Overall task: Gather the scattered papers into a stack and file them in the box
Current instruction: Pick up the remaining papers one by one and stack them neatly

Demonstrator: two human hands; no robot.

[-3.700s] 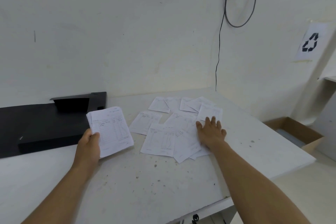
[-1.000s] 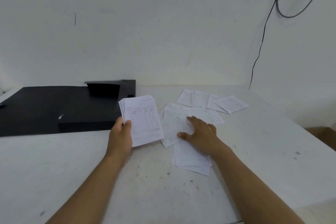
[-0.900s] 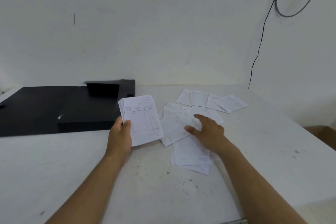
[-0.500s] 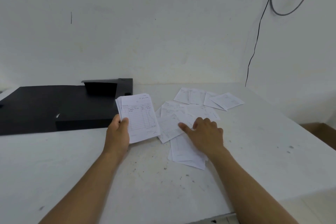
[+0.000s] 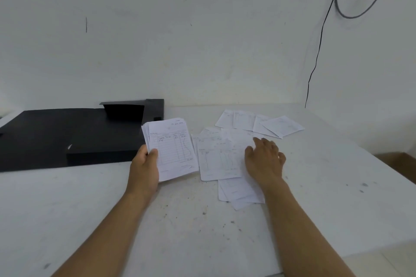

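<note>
My left hand (image 5: 144,168) grips a stack of white printed papers (image 5: 173,148) by its lower left corner, held just above the white table (image 5: 157,220). Loose sheets (image 5: 216,157) lie overlapped in the table's middle. My right hand (image 5: 265,159) rests on them with its fingers spread and slightly bent. A second row of several sheets (image 5: 258,122) lies farther back, towards the wall. The black file box (image 5: 67,137) lies open on the left of the table, its lid flap raised at the back.
A black cable (image 5: 319,51) hangs down the wall at the right and loops near the top. A brown cardboard box (image 5: 403,164) sits on the floor beyond the table's right edge. The table's front edge runs across the lower right.
My right hand has slid the loose sheets leftwards towards the held stack and now lies farther back on them. The stack in my left hand has barely moved.
</note>
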